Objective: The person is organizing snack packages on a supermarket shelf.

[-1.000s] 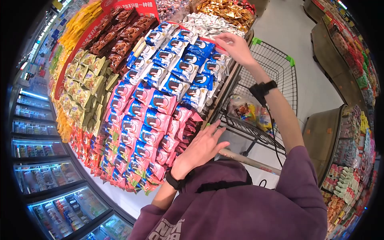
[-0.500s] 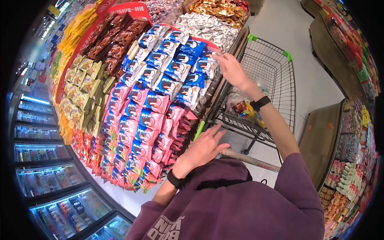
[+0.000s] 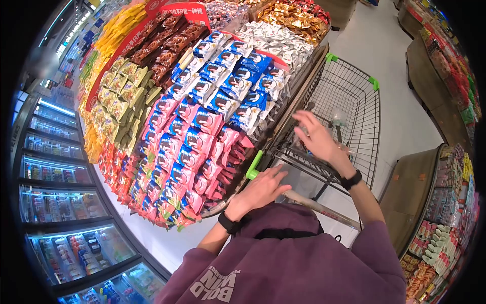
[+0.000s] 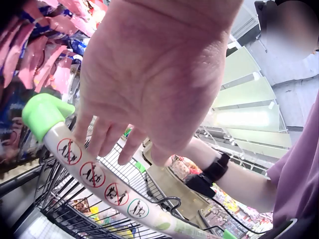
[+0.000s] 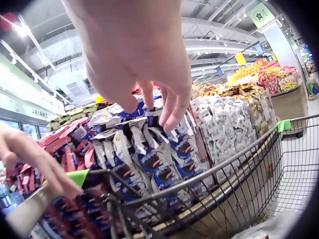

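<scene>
My right hand (image 3: 320, 139) hangs over the near end of the wire shopping cart (image 3: 353, 67), fingers spread and loosely bent, holding nothing. In the head view it partly hides the packaged goods in the basket. My left hand (image 3: 260, 190) lies palm down over the cart's handle bar (image 4: 104, 179), its fingers nearly straight and not wrapped round the bar. Beside it is the handle's green end cap (image 4: 45, 114). Left of the cart, blue-and-white snack packs (image 3: 221, 103) are stacked in rows, with pink-and-blue packs (image 3: 192, 136) nearer me.
Brown packets (image 3: 167, 43), olive-green packets (image 3: 121, 96), silver-white packets (image 3: 278, 43) and gold ones (image 3: 296, 17) fill the same display. Lit freezers (image 3: 66, 202) line the left. A brown shelf unit (image 3: 412, 177) stands right of the cart.
My right hand has drawn back from beside the blue-and-white packs to over the cart, toward me. My left hand has stayed by the handle. The head view has shifted slightly.
</scene>
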A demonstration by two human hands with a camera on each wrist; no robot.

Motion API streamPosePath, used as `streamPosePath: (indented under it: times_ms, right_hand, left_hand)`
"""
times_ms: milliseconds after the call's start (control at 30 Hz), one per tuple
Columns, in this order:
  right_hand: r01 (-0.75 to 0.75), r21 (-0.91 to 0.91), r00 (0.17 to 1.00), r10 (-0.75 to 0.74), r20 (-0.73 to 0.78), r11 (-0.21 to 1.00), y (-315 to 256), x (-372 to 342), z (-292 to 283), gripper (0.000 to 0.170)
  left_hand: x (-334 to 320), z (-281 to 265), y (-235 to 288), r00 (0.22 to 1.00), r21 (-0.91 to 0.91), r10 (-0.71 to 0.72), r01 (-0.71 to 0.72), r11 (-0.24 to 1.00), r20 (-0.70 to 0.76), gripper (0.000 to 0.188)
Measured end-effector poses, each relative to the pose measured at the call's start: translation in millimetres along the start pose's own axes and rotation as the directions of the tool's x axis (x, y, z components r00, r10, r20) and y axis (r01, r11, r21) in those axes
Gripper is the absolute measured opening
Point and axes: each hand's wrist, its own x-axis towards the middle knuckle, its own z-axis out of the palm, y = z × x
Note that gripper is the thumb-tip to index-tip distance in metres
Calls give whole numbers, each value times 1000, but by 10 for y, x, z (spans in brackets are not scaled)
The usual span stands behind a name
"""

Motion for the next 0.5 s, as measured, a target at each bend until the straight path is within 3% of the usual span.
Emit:
streamPosePath:
  times_ms: [133,233,333,500]
  right_hand:
    - [59,-78,982,-44,182,995,34,-846,8,45]
    - [-68,-84,961,88,262,994,-52,-1384,-9,49]
    - [14,-283,982,41,186,959,-210,-1838,3,54]
    - [-196,-83,973,204,104,977,-346,-2488,133,67]
  left_hand:
    - [54,168,-12,996,-51,45,-49,997,-76,42]
    - [117,209,56,982,-122,79,-101,987,-170,39]
    - [208,301,80,974,-160,92,-127,979,-208,37]
    - [393,518,88,957,-36,147,-160,986,-249,43]
